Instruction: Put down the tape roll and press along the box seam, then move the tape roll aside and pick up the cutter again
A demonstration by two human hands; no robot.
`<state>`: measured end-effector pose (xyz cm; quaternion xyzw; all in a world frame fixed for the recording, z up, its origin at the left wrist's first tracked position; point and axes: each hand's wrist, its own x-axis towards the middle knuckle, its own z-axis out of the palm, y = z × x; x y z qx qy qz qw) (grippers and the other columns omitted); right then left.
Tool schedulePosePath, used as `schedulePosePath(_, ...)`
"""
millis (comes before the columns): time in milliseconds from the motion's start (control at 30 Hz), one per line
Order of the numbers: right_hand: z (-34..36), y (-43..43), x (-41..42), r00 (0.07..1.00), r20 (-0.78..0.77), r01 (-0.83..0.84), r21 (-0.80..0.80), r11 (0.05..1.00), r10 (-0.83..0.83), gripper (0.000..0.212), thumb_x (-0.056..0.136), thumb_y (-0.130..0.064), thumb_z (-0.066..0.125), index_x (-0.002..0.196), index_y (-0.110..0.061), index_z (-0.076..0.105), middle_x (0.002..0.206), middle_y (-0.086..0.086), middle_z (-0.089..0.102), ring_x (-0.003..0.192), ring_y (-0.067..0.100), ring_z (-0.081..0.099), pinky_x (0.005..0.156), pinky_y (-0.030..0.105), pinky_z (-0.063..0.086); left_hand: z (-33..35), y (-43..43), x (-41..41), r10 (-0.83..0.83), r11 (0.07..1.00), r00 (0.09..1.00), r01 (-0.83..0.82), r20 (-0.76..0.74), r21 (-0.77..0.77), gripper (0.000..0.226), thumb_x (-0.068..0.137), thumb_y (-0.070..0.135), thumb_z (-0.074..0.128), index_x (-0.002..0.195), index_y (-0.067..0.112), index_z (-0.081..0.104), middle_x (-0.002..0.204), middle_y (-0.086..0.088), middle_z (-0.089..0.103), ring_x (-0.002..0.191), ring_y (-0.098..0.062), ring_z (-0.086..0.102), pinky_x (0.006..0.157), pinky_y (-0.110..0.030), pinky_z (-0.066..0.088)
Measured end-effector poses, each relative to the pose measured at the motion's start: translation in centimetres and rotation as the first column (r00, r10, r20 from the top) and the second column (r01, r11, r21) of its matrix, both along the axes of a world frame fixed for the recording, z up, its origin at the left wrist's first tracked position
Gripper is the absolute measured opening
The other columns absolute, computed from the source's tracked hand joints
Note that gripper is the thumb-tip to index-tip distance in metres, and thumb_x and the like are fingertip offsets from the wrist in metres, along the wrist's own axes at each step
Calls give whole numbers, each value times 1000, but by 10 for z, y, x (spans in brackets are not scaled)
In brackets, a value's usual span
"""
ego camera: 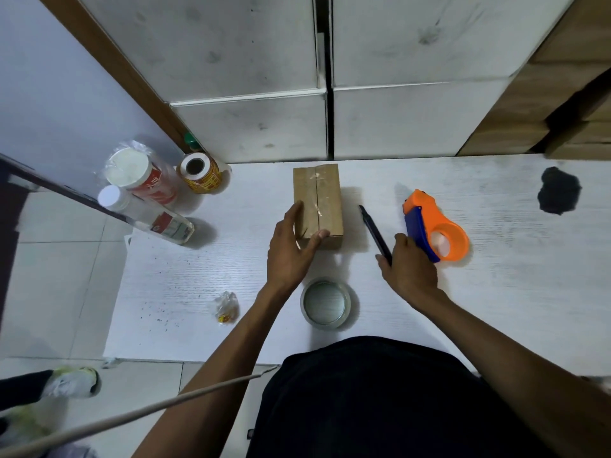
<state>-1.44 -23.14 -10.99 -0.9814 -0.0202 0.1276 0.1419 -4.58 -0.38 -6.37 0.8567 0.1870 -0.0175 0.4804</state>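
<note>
Seen from overhead, a person stands at a white table w/ both hands at work. Left hand grips a small taped cardboard box at table centre: fingers wrap the box's 9 o'clock side, thumb presses its near edge at 6 o'clock. Clear tape runs lengthwise along the box's top seam. Right hand, fingers curled, holds a black pen that lies pointing toward 11 o'clock, just right of the box but apart from it.

Just beyond the right hand, approx. 2 o'clock from it, lies an orange-and-blue tape dispenser; whether the knuckles touch it cannot be told. A roll of clear tape lies flat at 6 o'clock from the box, between the two forearms.

At 10 o'clock from the box: a yellow-red roll, a stack of paper cups in plastic wrap and a clear bottle w/ white cap, all on their sides or tilted. A crumpled wrapper sits at 7 o'clock. A dark blotch marks the table at 3 o'clock. White cartons stand behind at 12 o'clock; brown cartons at 2 o'clock.
</note>
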Motion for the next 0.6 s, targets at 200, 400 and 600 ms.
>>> schedulePosePath(200, -8, 10, 14, 995, 2, -94, -122, 988, 95, 51, 92, -49, 59, 105, -1, 50, 98, 14, 62, 81, 30, 65, 48, 30, 35, 6, -9, -7, 60, 983, 998, -62, -21, -175, 66, 96, 37, 64, 154, 37, 31, 152, 2, 45, 112, -14, 59, 82, -17, 52)
schedulePosePath(400, -17, 10, 17, 991, 39, -122, -109, 987, 127, 35, 98, -36, 55, 99, -2, 51, 87, 16, 67, 72, 30, 67, 47, 29, 33, 1, -11, -27, 168, 962, 983, -181, -79, -205, 61, 98, 31, 62, 153, 29, 34, 149, -3, 51, 106, -13, 60, 63, -3, 49)
schedulePosePath(600, -21, 10, 11, 992, 62, -96, -148, 984, 106, 31, 93, -26, 65, 81, 0, 54, 64, 15, 64, 48, 27, 63, 37, 21, 24, -7, -16, -37, 163, 970, 977, -184, -141, -156, 52, 98, 32, 63, 146, 25, 45, 139, -1, 58, 96, -8, 64, 68, -7, 47)
